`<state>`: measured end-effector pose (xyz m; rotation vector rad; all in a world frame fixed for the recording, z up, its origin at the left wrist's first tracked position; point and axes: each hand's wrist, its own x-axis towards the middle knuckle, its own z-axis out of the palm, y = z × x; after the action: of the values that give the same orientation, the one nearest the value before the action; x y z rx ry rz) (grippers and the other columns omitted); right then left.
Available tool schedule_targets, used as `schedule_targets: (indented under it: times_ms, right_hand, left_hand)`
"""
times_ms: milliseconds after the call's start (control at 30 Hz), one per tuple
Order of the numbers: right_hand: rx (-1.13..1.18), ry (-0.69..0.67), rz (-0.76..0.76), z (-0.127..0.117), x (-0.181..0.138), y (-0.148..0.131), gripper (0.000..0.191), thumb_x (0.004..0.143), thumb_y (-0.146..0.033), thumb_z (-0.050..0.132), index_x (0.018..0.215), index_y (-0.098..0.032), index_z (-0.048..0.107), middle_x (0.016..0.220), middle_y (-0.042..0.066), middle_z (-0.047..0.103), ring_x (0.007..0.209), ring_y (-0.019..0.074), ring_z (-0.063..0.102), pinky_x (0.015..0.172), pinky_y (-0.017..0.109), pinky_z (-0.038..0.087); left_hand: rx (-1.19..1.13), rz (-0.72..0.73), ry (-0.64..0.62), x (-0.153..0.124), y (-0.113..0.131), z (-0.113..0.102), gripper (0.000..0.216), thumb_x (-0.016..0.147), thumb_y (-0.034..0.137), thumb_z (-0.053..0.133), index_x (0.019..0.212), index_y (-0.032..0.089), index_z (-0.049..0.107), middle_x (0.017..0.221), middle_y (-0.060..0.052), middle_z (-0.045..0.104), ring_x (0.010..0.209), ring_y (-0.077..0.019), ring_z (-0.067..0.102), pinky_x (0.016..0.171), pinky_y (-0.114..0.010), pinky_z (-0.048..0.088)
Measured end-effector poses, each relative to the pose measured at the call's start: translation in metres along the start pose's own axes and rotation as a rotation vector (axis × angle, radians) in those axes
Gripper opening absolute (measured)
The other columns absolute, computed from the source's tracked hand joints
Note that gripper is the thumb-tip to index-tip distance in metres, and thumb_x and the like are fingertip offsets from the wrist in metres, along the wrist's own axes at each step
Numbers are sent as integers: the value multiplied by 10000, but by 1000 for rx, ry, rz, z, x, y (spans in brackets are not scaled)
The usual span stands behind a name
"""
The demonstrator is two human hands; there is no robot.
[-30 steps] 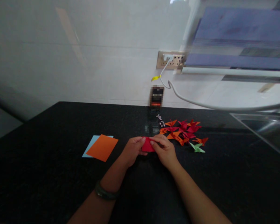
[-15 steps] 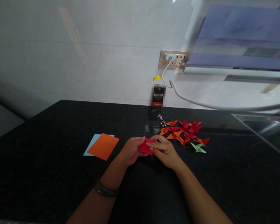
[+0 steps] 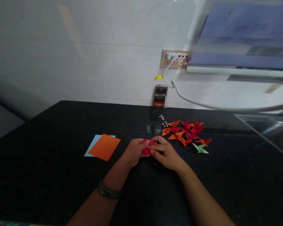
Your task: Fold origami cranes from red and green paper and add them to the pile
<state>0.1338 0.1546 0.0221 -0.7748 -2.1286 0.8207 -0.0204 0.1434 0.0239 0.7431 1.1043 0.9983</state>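
Note:
A small piece of folded red paper (image 3: pixel 148 151) is held between both hands above the dark counter. My left hand (image 3: pixel 134 152) grips its left side, thumb on top and fingers underneath. My right hand (image 3: pixel 166 153) pinches the right side, its fingers lying over the paper. Much of the paper is covered by the fingers, so its exact folds are hard to make out. To the right lie several folded paper cranes in red and orange (image 3: pixel 187 135), with one pale green crane (image 3: pixel 200 148) at the near edge of the group.
An orange square sheet (image 3: pixel 105 147) overlaps a light blue sheet (image 3: pixel 90 152) on the black counter (image 3: pixel 49 182). Against the wall stands a blurred-out upright object (image 3: pixel 160 96) with a beaded strap (image 3: pixel 163 120). A white cable (image 3: pixel 193 102) runs from the socket (image 3: pixel 175 59). A sink (image 3: pixel 270 130) is at right.
The left thumb has moved further over the red paper, and less of its surface shows. Both hands stay in nearly the same place.

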Motion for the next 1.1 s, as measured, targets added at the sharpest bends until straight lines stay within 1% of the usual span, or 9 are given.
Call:
schedule_targets:
  times_ms: [100, 167, 200, 267, 367, 633, 833, 967, 1100]
  right_hand:
    - [107, 207, 153, 5, 2, 0, 140, 780, -265, 538, 715, -196, 640, 823, 36, 551, 781, 145, 536, 688, 271, 444]
    - [191, 343, 323, 9, 4, 4, 136, 743, -327, 579, 733, -192, 567, 673, -6, 514, 624, 121, 508, 560, 239, 427]
    - [232, 366, 389, 12, 4, 6, 174, 717, -351, 602, 742, -193, 535, 623, -27, 486, 561, 110, 480, 506, 225, 404]
    - [276, 326, 462, 15, 4, 11, 230, 688, -383, 619, 717, -189, 500, 566, -52, 443, 489, 91, 426, 446, 208, 358]
    - [253, 228, 468, 19, 3, 14, 262, 711, -398, 580, 615, -178, 475, 515, -57, 402, 459, 80, 387, 422, 199, 320]
    - [230, 127, 438, 17, 0, 12, 223, 798, -314, 456, 625, -178, 489, 546, -41, 446, 481, 89, 426, 447, 200, 348]
    - [193, 112, 396, 16, 0, 15, 215, 803, -313, 459, 651, -173, 517, 569, -34, 461, 509, 94, 440, 467, 201, 351]
    - [128, 110, 361, 16, 1, 11, 198, 801, -312, 475, 674, -167, 521, 578, -27, 471, 516, 92, 438, 463, 195, 345]
    - [109, 165, 371, 15, 0, 10, 233, 822, -296, 442, 632, -174, 501, 533, -36, 453, 486, 89, 422, 456, 196, 341]
  left_hand:
    - [-19, 49, 33, 1, -1, 0, 241, 666, 329, 659, 744, 105, 621, 613, -21, 611, 494, -87, 552, 451, -195, 449]
    - [-18, 73, 52, 1, -1, 1, 241, 660, 336, 661, 738, 111, 622, 620, -19, 613, 521, -98, 563, 467, -207, 456]
    - [-14, 79, 56, 1, -1, 1, 242, 656, 339, 664, 734, 113, 625, 626, -20, 616, 534, -103, 568, 478, -214, 460]
    - [1, 91, 61, 0, -1, 1, 245, 646, 341, 670, 731, 113, 637, 640, -24, 624, 550, -109, 571, 497, -224, 465]
    - [26, 117, 79, 0, -2, 2, 234, 636, 331, 676, 720, 113, 653, 646, -25, 629, 565, -107, 568, 520, -223, 462]
    - [23, 146, 111, 2, -3, 1, 199, 623, 295, 675, 702, 117, 632, 613, -5, 613, 527, -95, 538, 519, -223, 436]
    - [129, 232, 140, 4, -3, -3, 183, 583, 255, 702, 654, 122, 597, 525, 30, 571, 450, -59, 478, 442, -172, 351]
    - [117, 229, 145, 4, -2, -1, 187, 577, 259, 700, 623, 117, 589, 518, 22, 578, 454, -65, 491, 463, -183, 381]
    - [74, 153, 114, 2, 1, 0, 234, 628, 337, 665, 623, 123, 572, 526, 18, 572, 471, -83, 527, 497, -216, 437]
